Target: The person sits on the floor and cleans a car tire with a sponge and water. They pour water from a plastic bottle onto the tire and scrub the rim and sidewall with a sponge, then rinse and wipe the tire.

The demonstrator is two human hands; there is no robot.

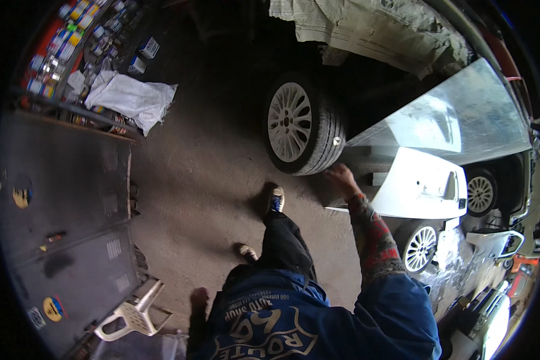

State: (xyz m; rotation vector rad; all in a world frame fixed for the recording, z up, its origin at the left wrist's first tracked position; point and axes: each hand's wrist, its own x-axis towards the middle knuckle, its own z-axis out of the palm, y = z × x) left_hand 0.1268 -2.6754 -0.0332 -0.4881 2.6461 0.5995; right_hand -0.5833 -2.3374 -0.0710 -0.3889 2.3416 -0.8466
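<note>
A car wheel (289, 122) with a pale multi-spoke rim and black tyre stands upright on the floor ahead of me. A small light mark shows on its tread. My right hand (343, 180) reaches out beside the lower right of the tyre, fingers apart and holding nothing. Whether the fingertips touch the rubber I cannot tell. My left hand (199, 296) hangs low by my left side in shadow, away from the wheel; its fingers are too dark to make out.
Right of the wheel lie a grey sheet panel (444, 117) and a white car panel (423, 186), with another wheel (420, 247) below. Paper-covered bodywork (366, 30) overhangs ahead. At left are a dark metal cabinet (72, 174), shelves of cans (60, 45) and a white plastic chair (135, 315).
</note>
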